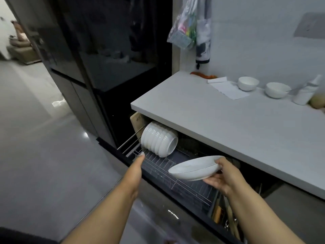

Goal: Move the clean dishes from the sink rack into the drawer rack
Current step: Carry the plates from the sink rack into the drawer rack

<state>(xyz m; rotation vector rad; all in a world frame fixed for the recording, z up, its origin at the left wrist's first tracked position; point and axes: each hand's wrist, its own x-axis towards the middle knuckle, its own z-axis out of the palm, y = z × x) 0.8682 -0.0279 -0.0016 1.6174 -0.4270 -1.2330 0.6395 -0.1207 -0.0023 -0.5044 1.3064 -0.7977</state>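
Observation:
The drawer rack (pixel 186 189), a wire rack in a pulled-out drawer under the counter, stands open. At its far left end a stack of several white bowls (pixel 159 140) lies on its side. My right hand (pixel 222 175) holds a shallow white plate (pixel 194 169) by its right rim, tilted above the middle of the rack. My left hand (pixel 138 162) reaches to the drawer's front left edge, fingertips at the rail below the bowls, holding nothing. The sink rack is out of view.
The white counter (pixel 219 120) overhangs the drawer. On it stand two white bowls (pixel 248 83) (pixel 277 89), a paper (pixel 228 89), a white bottle (pixel 306 92). A black cabinet (pixel 112 67) rises at the left. Utensils (pixel 226 219) fill the drawer's right compartment.

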